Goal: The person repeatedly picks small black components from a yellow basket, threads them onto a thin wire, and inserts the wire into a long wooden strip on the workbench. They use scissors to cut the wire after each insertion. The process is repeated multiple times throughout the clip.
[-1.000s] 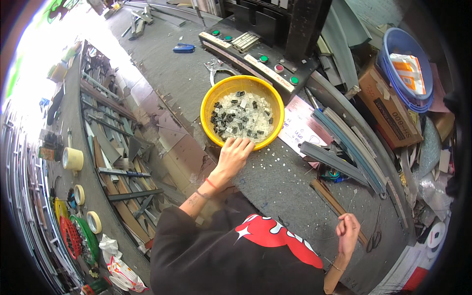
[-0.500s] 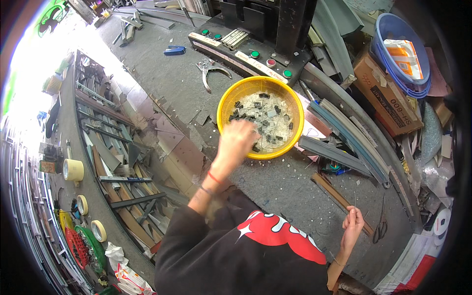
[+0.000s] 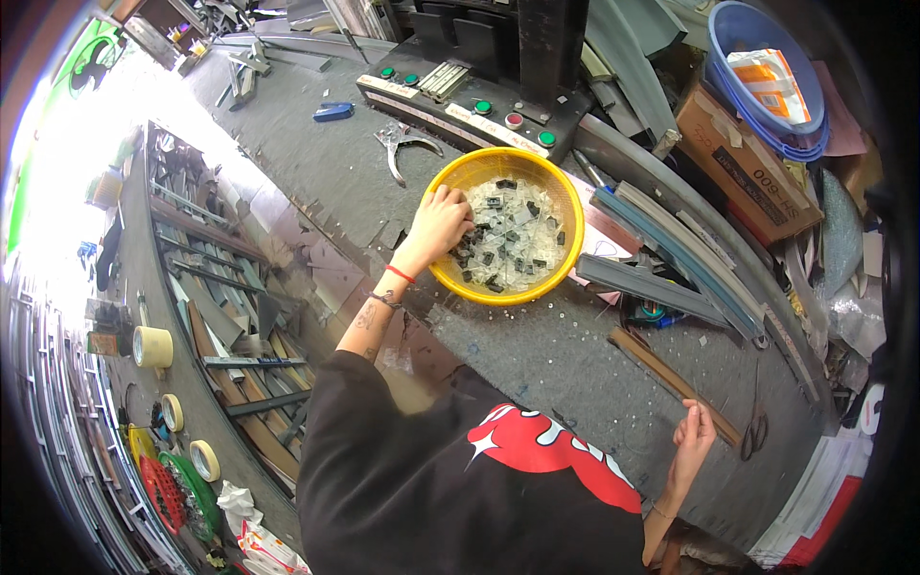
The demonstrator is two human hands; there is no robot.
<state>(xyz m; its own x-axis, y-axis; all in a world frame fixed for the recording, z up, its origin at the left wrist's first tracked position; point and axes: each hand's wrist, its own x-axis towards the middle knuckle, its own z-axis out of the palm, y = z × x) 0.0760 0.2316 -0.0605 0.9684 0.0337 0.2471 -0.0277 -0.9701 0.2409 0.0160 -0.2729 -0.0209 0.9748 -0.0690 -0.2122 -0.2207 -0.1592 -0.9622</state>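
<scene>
A yellow round bowl [image 3: 498,296] stands on the grey workbench, holding several small clear and black plastic pieces [image 3: 522,235]. My left hand [image 3: 439,222] reaches over the bowl's left rim, its fingertips dug into the pieces, so its grip is hidden. A red band and a dark bracelet circle that wrist. My right hand [image 3: 692,436] rests at the bench's near right edge with fingers loosely curled and nothing visible in it. It lies beside a wooden strip [image 3: 671,379], far from the bowl.
Behind the bowl sits a machine panel with green and red buttons [image 3: 479,107]. Metal pliers [image 3: 402,144] and a blue tool [image 3: 333,112] lie farther left. Aluminium profiles [image 3: 671,259], a cardboard box [image 3: 738,163] and stacked blue basins [image 3: 767,91] fill the right. Tape rolls [image 3: 151,347] lie below left.
My left hand has moved from the bowl's near rim into the pieces inside it. The right hand has stayed by the wooden strip.
</scene>
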